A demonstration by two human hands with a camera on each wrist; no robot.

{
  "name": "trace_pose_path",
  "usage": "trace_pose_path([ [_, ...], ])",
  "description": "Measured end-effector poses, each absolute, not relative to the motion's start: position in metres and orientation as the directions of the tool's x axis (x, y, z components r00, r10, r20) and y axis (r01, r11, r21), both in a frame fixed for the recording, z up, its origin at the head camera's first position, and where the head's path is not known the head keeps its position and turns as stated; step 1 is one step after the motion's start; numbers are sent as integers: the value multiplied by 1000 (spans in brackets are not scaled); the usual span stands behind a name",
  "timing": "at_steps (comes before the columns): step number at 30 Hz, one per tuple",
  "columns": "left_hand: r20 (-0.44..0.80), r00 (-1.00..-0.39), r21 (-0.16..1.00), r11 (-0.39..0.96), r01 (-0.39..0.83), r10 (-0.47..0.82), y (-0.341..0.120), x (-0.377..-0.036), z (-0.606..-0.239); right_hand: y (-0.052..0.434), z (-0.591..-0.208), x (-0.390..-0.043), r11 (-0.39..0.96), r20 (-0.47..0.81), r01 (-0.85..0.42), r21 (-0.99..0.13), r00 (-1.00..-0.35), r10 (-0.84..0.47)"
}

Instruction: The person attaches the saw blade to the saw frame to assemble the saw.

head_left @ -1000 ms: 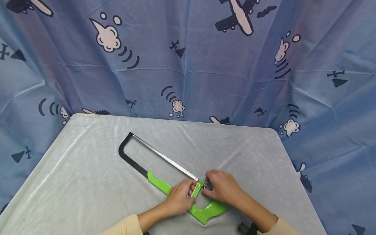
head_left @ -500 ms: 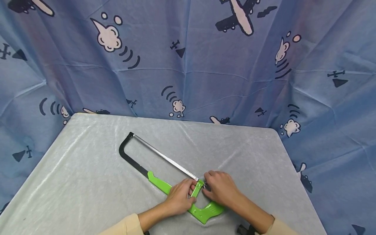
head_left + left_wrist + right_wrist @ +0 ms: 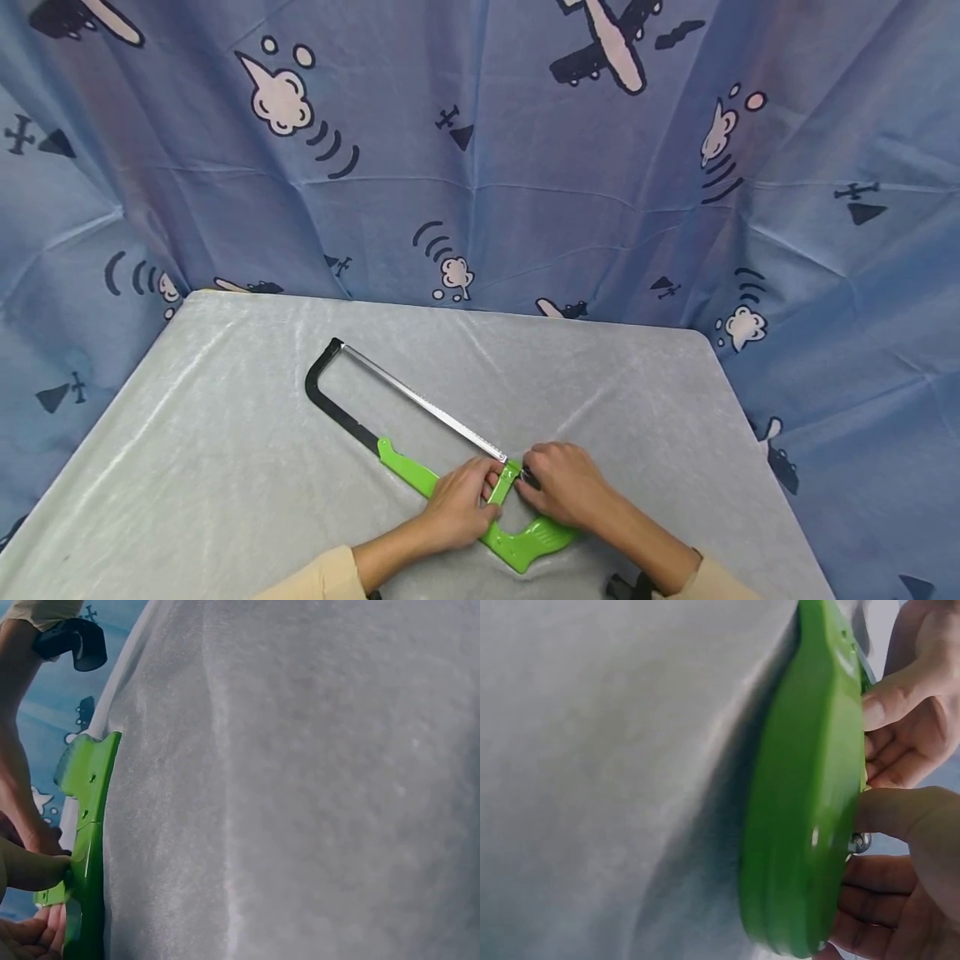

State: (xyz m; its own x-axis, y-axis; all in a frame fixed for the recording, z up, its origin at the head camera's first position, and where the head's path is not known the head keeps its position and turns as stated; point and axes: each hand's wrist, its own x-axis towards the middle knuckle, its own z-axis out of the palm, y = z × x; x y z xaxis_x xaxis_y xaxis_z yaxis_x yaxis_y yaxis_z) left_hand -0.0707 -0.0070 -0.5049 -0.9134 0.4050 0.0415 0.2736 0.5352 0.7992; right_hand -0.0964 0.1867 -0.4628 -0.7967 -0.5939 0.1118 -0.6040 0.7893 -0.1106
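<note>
A hacksaw point(image 3: 408, 472) with a green handle, black front frame and silver blade point(image 3: 423, 402) lies on the grey cloth, its handle toward the lower right. My left hand point(image 3: 459, 505) grips the green upright bar beside the handle, thumb on the near side; the left wrist view also shows that thumb point(image 3: 34, 868) against the green frame. At the blade's near end, my right hand point(image 3: 566, 483) pinches a small metal wing nut point(image 3: 860, 842), mostly hidden by the fingers. In the right wrist view the green handle point(image 3: 802, 825) stands in front of both hands.
Grey cloth point(image 3: 225, 467) covers the table. A blue curtain with plane prints point(image 3: 510, 167) hangs behind and at both sides. A black wrist device point(image 3: 82, 645) sits on the right forearm.
The right hand's fingers have shifted slightly and curled lower around the wing nut. The hacksaw and the left hand stay in place.
</note>
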Motion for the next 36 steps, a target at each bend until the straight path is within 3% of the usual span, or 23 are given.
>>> trace_pose_path([
  [6, 44, -912, 804, 528, 275, 408, -8, -70, -502, 188, -459, -97, 781, 74, -596, -189, -801, -593],
  [12, 43, -910, 810, 518, 274, 413, -9, -70, -501, 194, -457, -101, 753, -64, -509, -416, -810, -583],
  [19, 61, -907, 803, 519, 292, 417, -9, -70, -503, 201, -459, -109, 677, -207, -385, -627, -756, -621],
  [36, 48, -913, 795, 538, 281, 405, -7, -72, -506, 206, -468, -121, 509, -215, -293, -809, -658, -721],
])
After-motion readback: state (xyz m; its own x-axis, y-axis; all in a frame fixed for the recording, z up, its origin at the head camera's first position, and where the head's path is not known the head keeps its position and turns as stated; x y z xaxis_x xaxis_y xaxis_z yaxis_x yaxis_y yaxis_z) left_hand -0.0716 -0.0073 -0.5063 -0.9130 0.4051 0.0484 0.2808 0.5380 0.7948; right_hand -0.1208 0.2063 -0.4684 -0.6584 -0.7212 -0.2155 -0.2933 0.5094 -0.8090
